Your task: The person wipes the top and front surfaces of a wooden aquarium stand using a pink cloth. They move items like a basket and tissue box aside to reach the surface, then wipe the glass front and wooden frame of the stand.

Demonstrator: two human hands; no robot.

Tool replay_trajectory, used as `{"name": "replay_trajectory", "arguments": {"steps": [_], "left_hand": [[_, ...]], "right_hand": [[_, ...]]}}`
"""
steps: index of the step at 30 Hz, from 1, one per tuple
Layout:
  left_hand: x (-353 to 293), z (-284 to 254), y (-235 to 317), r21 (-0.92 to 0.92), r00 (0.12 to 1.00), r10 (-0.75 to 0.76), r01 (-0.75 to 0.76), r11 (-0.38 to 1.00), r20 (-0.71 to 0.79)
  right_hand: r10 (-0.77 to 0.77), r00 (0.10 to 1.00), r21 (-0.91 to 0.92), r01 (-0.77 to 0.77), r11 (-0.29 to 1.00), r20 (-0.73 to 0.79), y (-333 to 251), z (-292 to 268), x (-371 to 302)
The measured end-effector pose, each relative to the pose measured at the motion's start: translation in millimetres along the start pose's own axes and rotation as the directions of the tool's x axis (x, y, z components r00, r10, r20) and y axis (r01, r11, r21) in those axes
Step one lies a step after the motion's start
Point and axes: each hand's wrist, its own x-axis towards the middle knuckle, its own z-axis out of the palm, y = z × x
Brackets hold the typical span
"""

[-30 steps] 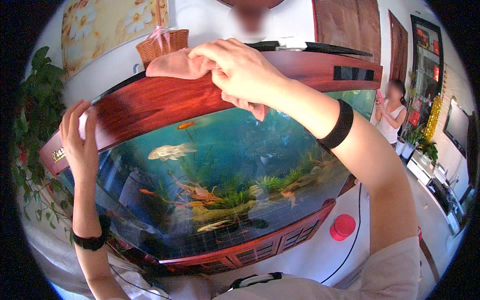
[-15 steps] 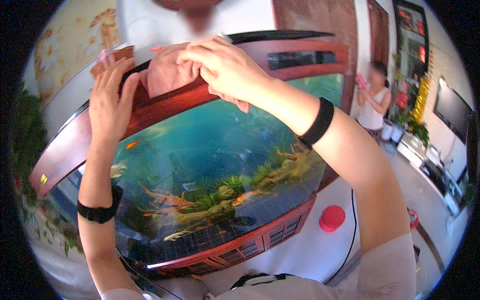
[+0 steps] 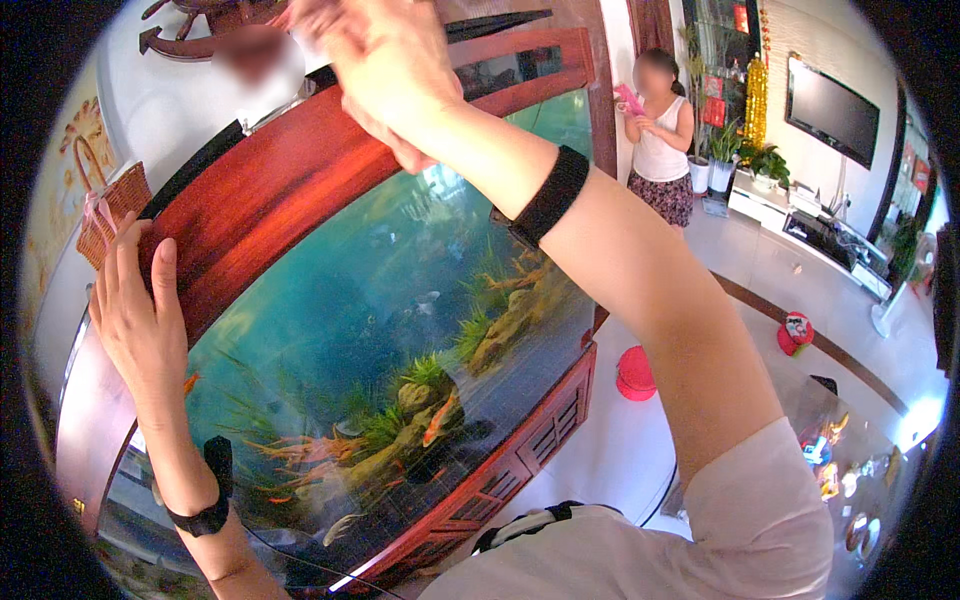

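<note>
A large fish tank [image 3: 330, 290] with a reddish-brown wooden hood [image 3: 250, 175] fills the middle, with orange fish, rocks and green plants behind its glass. My left hand [image 3: 140, 310] lies with fingers spread on the left end of the hood. My right hand [image 3: 390, 70] reaches to the hood's upper edge, its fingers blurred and partly cut off by the picture's top. Under that hand a small pinkish edge of the cloth [image 3: 412, 157] shows; the rest is hidden.
A wicker basket [image 3: 115, 215] stands behind the hood at the left. A dark wooden anchor-shaped ornament [image 3: 190, 45] is at the top. At the right, another person [image 3: 660, 125] holds something pink. A red stool [image 3: 635, 373] stands beside the tank, and a television [image 3: 832, 110] hangs on the wall.
The view has turned to the right. My right hand has moved up and along the hood, and the pink cloth, plainly seen before, is now mostly hidden. My left hand stays on the hood.
</note>
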Motion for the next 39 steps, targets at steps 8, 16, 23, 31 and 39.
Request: {"name": "replay_trajectory", "arguments": {"steps": [8, 16, 23, 31, 39], "left_hand": [[-4.6, -4.9, -10.3, -0.060, 0.999, 0.039, -0.037, 0.998, 0.031], [-5.2, -3.1, -1.0, -0.094, 0.997, 0.009, -0.001, 0.996, 0.076], [4.1, -3.8, 1.4, -0.146, 0.984, -0.131, 0.149, 0.978, 0.122], [27.0, 24.7, 78.3, -0.014, 0.990, -0.118, 0.117, 0.993, -0.083], [29.7, 25.6, 92.8, 0.109, 0.989, -0.147, 0.148, 0.983, -0.014]], "right_hand": [[-0.190, 0.947, -0.070, 0.214, 0.974, 0.258, 11.3, -11.9, -4.9], [0.003, 0.951, -0.419, 0.133, 0.898, 0.308, 114.8, -67.2, 12.4], [0.099, 0.925, -0.663, 0.186, 0.725, 0.368, 219.6, -113.0, 48.5], [-0.199, 0.874, 0.024, 0.210, 0.977, 0.443, 93.2, -61.2, 2.4], [-0.573, 0.808, -0.006, 0.579, 0.815, 0.140, 158.7, -61.0, -19.4]]}}
